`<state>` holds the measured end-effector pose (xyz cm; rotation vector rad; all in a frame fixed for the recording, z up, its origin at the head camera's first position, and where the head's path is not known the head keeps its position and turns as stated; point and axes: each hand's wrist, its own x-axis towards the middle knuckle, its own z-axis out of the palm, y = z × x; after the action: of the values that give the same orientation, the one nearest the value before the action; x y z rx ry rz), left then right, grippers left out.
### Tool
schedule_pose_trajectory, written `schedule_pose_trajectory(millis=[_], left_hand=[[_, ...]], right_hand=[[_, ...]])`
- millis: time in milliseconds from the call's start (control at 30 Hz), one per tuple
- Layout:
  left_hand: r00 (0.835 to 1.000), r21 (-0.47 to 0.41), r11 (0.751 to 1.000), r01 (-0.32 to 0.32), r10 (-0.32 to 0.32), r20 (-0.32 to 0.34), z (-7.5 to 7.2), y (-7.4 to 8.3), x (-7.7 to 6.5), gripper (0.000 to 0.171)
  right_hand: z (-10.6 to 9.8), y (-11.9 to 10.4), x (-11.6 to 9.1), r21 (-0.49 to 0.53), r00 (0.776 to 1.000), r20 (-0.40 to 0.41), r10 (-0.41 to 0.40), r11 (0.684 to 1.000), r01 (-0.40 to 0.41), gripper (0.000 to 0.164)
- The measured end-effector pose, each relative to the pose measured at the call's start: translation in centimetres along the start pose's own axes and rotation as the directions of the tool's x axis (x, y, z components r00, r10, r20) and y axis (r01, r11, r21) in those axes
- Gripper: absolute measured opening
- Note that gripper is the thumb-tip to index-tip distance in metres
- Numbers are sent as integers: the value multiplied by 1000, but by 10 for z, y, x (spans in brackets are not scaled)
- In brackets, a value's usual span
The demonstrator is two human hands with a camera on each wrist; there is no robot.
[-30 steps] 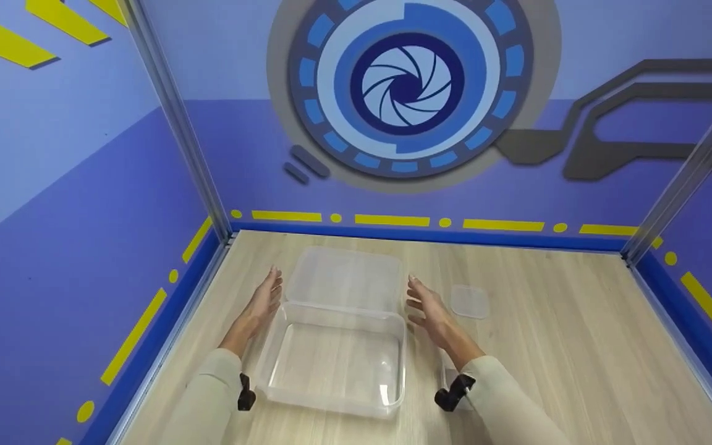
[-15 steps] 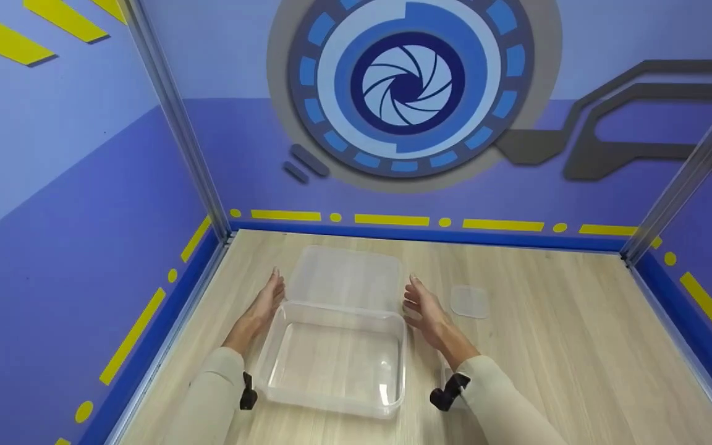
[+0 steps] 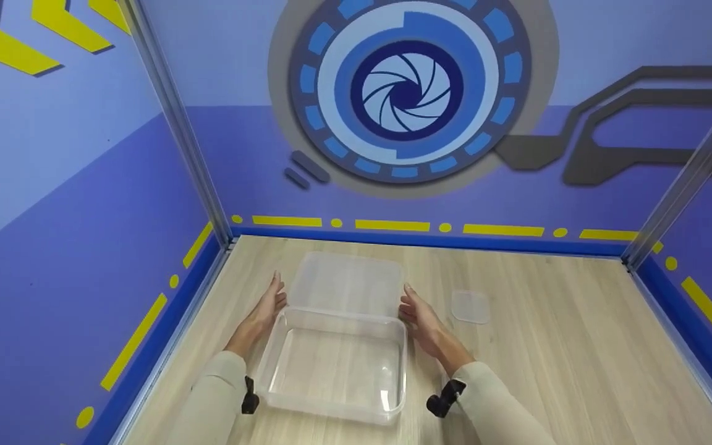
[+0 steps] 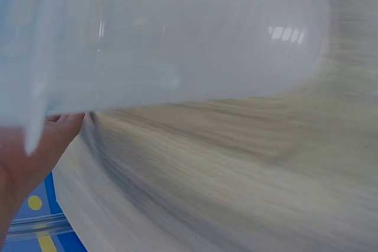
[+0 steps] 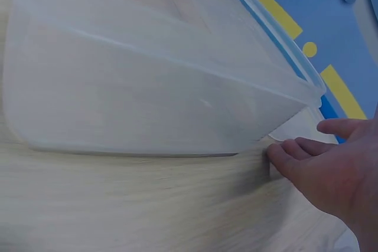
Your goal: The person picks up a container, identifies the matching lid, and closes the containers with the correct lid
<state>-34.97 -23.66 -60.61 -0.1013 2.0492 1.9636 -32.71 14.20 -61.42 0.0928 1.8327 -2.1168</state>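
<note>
A clear plastic food container (image 3: 337, 364) stands open-topped on the table in the head view. Directly behind it lies a large translucent lid (image 3: 347, 281). To their left is my left hand (image 3: 264, 309), fingers extended near the container's far corner; in the left wrist view the container wall covers part of that hand (image 4: 35, 151). My right hand (image 3: 423, 320) is on the opposite side, its relaxed fingers close to the container's back right corner and the lid's edge. Whether either hand touches them I cannot tell. Nothing is gripped by the right hand (image 5: 331, 166) in its wrist view.
A small square translucent lid (image 3: 470, 307) lies to the right of the right hand. Printed blue walls (image 3: 504, 204) with metal corner posts (image 3: 189, 136) bound the wooden table (image 3: 566, 334) at the back and sides.
My right hand has moved left, closer to the container and large lid. The left hand has shifted slightly inward. The container and both lids keep their places; the head view has tilted a little.
</note>
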Motion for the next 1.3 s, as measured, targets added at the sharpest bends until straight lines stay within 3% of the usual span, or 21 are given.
schedule_pose_trajectory(millis=[233,533,667,800,1067,1167,1300], left_hand=[[999,29,999,29,-28,-25,0,1,-5,105],[997,141,988,57,-50,-58,-3,3,-3,103],[998,124,991,45,-39,-51,-2,3,-1,103],[999,73,996,44,-42,-32,0,3,-1,102],[997,31,997,69,-68,-30,4,5,-4,104],[996,24,996,80,-79,-50,4,6,-7,106],[994,31,995,97,-95,-61,6,6,-9,108]], right_hand=[[-5,-3,-2,4,999,-21,29,1000,-29,95],[-9,-9,-5,-70,988,-126,84,993,-93,88],[-7,-10,-3,-91,985,-161,58,993,-74,78],[-5,-9,-3,-64,990,-136,40,997,-49,67],[-5,-10,-4,-45,996,-84,39,998,-43,95],[-7,-11,-4,-49,995,-89,45,998,-50,97],[-7,-10,-5,-33,990,-123,65,997,-69,87]])
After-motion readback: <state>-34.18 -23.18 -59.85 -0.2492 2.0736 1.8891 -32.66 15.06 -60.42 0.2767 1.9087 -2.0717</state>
